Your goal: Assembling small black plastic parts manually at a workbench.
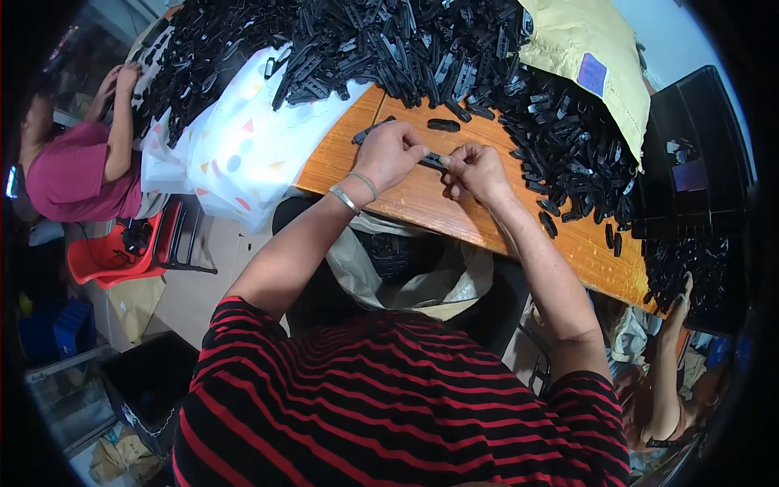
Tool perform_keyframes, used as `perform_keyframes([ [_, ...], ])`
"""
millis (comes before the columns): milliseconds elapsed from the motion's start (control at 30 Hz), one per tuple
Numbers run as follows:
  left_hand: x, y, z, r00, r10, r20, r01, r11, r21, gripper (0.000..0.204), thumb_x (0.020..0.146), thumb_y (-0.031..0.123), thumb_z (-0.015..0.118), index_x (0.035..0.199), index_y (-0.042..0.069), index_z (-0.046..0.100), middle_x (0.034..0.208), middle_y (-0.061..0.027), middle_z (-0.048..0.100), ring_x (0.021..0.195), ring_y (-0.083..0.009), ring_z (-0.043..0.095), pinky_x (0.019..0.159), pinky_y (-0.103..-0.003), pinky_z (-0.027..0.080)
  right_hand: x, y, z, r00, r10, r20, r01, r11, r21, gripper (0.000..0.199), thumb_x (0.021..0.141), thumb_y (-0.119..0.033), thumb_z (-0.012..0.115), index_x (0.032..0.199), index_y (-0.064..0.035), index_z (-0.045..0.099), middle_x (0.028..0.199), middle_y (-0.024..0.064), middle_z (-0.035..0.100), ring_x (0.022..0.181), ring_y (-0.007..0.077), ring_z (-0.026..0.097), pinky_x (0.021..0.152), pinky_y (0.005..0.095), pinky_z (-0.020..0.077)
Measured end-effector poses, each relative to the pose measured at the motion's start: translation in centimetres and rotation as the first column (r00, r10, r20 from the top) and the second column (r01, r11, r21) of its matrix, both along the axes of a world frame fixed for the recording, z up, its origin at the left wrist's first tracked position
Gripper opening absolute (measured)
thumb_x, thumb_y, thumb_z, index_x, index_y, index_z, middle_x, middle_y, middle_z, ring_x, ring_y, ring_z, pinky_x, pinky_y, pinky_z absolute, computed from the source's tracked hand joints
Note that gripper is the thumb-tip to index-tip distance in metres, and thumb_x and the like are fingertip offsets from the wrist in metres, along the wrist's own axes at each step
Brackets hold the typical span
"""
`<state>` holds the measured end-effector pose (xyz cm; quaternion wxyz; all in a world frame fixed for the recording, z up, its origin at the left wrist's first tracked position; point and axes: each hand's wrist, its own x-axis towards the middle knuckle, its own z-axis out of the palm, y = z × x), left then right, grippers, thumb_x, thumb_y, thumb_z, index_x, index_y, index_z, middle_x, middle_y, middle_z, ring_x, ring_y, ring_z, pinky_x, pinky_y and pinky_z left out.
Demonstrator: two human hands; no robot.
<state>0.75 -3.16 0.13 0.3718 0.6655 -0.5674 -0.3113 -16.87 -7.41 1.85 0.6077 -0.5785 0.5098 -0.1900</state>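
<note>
Over the wooden table, my left hand [390,156] and my right hand [480,172] pinch a slim black plastic piece [432,161] between them, one at each end. Its finer shape is hidden by my fingers. Another long dark piece [373,130] shows just beyond my left hand; whether that hand touches it I cannot tell. A short black oblong piece [443,125] lies on the wood a little farther off. Behind it rises a big heap of similar black pieces [398,49], and a second spread of small black pieces [560,154] lies to the right.
The wooden table [389,199] ends close to my body, above an open whitish sack [357,264] with dark contents. Patterned white plastic sheeting [243,154] drapes at left, a yellow sack [560,40] at far right. People work on both sides, near a red chair [122,258] and a black bin [690,154].
</note>
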Motion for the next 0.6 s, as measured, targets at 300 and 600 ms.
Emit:
perform_keyframes([
  [300,-2.5,-2.6,1.4,0.896,0.039,0.443,0.142,0.919,-0.368,0.016,0.075,0.015,0.069,0.088,0.007,0.064,0.091,-0.0124,0.055,0.086,-0.0297,0.059,0.071,-0.041,0.050,-2.7,1.8,-0.2,0.990,0.124,0.074,-0.125,0.992,0.008,0.015,0.089,-0.014,0.061,0.083,-0.0019,0.055,0.065,0.0042,0.060,0.048,0.0098,0.058,0.043,0.0212,0.0445],
  [600,-1.4,-1.5,1.1,0.793,-0.259,0.551,0.461,0.847,-0.266,0.010,0.072,0.001,0.062,0.079,0.009,0.063,0.092,-0.0049,0.055,0.093,-0.0251,0.053,0.075,-0.035,0.046,-5.1,3.1,0.4,0.989,0.149,0.019,-0.149,0.988,0.028,0.015,0.089,-0.013,0.061,0.083,-0.0010,0.055,0.066,0.0049,0.061,0.051,0.0092,0.058,0.046,0.0210,0.0466],
])
